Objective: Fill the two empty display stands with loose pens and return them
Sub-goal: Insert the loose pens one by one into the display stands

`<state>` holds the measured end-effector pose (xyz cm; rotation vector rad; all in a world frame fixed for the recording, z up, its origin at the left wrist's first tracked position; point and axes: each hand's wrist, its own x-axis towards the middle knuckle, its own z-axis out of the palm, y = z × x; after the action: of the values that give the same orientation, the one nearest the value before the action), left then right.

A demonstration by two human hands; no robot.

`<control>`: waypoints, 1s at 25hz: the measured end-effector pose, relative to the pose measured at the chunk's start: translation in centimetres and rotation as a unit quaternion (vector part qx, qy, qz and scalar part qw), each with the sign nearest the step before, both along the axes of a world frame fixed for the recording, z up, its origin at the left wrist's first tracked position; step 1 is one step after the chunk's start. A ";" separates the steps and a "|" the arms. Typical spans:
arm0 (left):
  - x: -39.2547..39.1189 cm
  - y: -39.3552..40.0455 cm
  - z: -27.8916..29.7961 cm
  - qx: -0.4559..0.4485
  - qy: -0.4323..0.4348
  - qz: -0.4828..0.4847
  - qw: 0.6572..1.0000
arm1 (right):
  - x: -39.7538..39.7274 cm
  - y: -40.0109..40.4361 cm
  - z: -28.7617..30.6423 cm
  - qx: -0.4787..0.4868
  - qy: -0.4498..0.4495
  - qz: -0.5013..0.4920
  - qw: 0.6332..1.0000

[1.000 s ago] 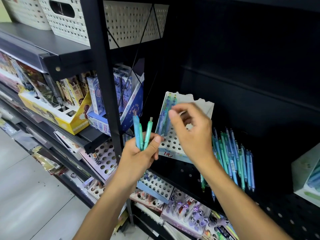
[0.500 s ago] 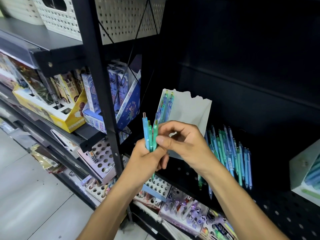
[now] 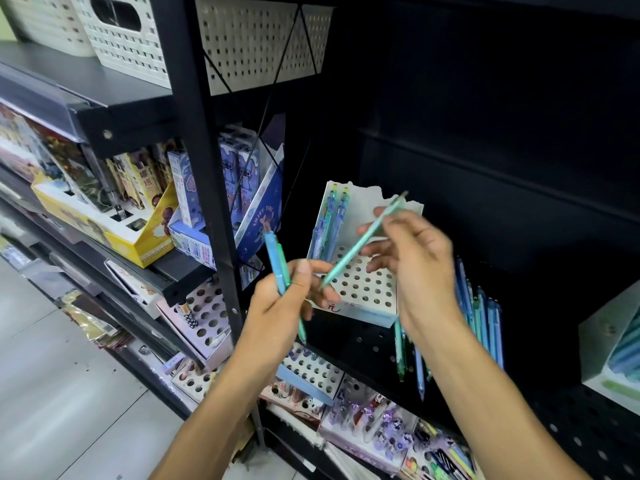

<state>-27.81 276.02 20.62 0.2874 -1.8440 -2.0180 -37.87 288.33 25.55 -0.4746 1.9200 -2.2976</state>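
right hand (image 3: pixel 412 258) pinches green pen (image 3: pixel 360 242) | left hand (image 3: pixel 287 299) grips pens (image 3: pixel 277 261)

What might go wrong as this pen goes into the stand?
The right hand holds the green pen slanted across the display stand, so its tip may miss a hole. The left hand grips spare pens loosely enough that one might slip. Loose pens lie near the right forearm.
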 end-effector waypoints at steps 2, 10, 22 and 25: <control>-0.1 -0.7 -0.3 0.007 0.002 0.077 0.997 | -1.1 0.5 0.0 0.013 0.072 -0.064 0.995; 0.3 -1.3 -0.7 0.038 -0.003 0.116 0.992 | -1.2 -1.5 -5.4 0.210 0.243 -0.051 0.946; 0.8 -0.6 0.0 0.056 -0.015 -0.042 0.997 | 1.8 -1.7 -3.2 0.208 0.288 0.079 0.931; 0.9 0.2 0.5 0.041 -0.036 -0.080 0.995 | 2.5 -1.4 -2.8 0.194 0.231 0.209 0.930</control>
<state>-26.88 276.27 21.12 0.2452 -1.8841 -2.2230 -35.41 286.97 22.78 -1.3100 2.1207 -1.5833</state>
